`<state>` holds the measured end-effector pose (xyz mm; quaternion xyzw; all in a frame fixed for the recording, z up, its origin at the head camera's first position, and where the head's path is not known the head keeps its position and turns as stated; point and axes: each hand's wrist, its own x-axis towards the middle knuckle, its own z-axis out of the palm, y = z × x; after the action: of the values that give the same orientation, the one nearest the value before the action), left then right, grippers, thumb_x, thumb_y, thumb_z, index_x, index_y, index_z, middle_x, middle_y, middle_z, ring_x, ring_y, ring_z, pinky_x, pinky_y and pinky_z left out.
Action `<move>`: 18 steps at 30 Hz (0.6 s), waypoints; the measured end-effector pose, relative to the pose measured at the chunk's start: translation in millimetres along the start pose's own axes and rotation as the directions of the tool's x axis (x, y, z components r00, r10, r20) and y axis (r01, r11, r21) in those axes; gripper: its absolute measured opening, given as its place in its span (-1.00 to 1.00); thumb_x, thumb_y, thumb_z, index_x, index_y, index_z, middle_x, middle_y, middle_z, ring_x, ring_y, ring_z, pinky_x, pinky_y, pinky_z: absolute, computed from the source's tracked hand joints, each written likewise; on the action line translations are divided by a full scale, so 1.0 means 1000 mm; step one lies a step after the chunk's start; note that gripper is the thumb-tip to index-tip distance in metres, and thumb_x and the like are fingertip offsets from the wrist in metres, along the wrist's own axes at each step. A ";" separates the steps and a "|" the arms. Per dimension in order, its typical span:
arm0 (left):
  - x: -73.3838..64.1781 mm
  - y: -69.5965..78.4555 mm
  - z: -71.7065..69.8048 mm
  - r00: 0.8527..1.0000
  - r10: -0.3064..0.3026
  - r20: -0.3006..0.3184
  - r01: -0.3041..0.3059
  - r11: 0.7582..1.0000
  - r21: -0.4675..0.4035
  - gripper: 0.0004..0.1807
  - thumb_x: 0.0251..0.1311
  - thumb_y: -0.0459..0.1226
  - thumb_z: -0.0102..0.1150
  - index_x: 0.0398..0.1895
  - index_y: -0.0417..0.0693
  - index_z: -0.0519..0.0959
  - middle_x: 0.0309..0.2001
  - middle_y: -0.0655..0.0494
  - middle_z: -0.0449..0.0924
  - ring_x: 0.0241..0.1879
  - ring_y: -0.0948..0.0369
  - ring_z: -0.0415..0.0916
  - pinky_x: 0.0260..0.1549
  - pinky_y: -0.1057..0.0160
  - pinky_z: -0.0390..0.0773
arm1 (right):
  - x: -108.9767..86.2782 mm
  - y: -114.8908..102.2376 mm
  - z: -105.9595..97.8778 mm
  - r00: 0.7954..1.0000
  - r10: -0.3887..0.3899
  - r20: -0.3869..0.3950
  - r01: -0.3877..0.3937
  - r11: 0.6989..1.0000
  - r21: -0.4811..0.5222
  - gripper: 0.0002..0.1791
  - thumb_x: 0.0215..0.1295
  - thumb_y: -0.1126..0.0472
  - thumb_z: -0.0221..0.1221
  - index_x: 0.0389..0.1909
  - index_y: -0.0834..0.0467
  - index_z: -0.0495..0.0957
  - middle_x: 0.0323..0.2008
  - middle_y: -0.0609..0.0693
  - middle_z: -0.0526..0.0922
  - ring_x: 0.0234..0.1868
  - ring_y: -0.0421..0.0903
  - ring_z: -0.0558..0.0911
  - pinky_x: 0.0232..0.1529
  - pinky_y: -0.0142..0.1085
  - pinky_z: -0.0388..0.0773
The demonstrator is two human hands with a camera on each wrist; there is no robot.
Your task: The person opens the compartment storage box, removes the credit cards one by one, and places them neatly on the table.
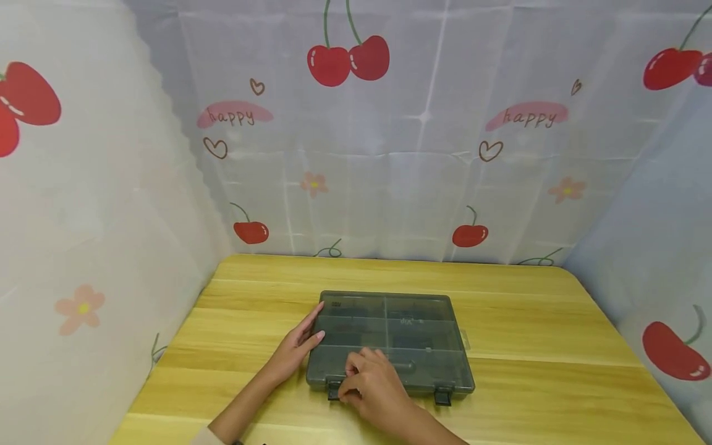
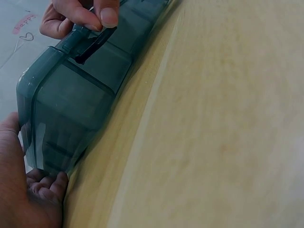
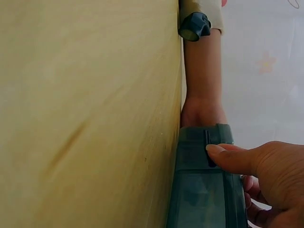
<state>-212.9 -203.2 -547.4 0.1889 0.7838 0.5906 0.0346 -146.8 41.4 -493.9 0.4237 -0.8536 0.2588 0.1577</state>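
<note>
With right grip (image 1: 374, 383), pinched one of two black latches (image 1: 332, 391) on one gray box (image 1: 411, 337) on one counter (image 1: 545, 334); with left grip (image 1: 292, 351), held the box's left side.

The right hand (image 1: 374, 386) hides part of the left latch (image 1: 333, 392) and box (image 1: 347, 337), whose lid marks (image 1: 410, 321) are too small to read and whose dark inner shapes (image 1: 411, 340) are indistinct. The table's (image 1: 528, 327) near edge and both near corners fall outside the head view. The left wrist view crops the box at its top, the right wrist view at its bottom.
</note>
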 end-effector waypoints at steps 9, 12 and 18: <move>0.000 0.000 -0.001 1.000 -0.008 0.002 0.008 1.000 0.007 -0.31 0.54 -0.06 0.02 0.63 0.41 0.02 0.62 0.25 -0.12 0.58 0.07 -0.11 0.43 0.29 0.15 | 0.000 0.000 0.001 1.000 -0.014 -0.005 0.014 0.999 -0.032 -0.87 -0.07 0.12 0.58 -0.52 -0.14 0.80 -0.38 -0.29 0.46 -0.34 -0.34 0.29 -0.26 -0.49 0.22; 0.000 0.000 -0.001 1.000 -0.013 0.001 0.013 1.000 0.002 -0.31 0.54 -0.06 0.03 0.62 0.43 0.03 0.62 0.25 -0.11 0.58 0.08 -0.12 0.35 0.52 0.13 | -0.001 0.000 -0.001 1.000 -0.012 0.016 0.013 0.999 -0.032 -0.87 -0.04 0.10 0.57 -0.50 -0.14 0.79 -0.36 -0.30 0.47 -0.33 -0.34 0.31 -0.26 -0.50 0.25; 0.001 -0.001 -0.001 1.000 -0.010 -0.001 0.010 1.000 0.004 -0.31 0.54 -0.07 0.02 0.62 0.42 0.02 0.62 0.25 -0.11 0.58 0.08 -0.12 0.39 0.42 0.14 | 0.001 0.002 -0.008 0.996 0.026 0.086 -0.027 1.000 0.006 -0.92 0.08 0.06 0.52 -0.43 -0.16 0.78 -0.36 -0.35 0.47 -0.35 -0.39 0.30 -0.29 -0.51 0.30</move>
<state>-213.7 -203.7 -547.8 0.1849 0.7859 0.5889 0.0370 -148.2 46.1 -487.8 0.4235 -0.8642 0.2454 0.1160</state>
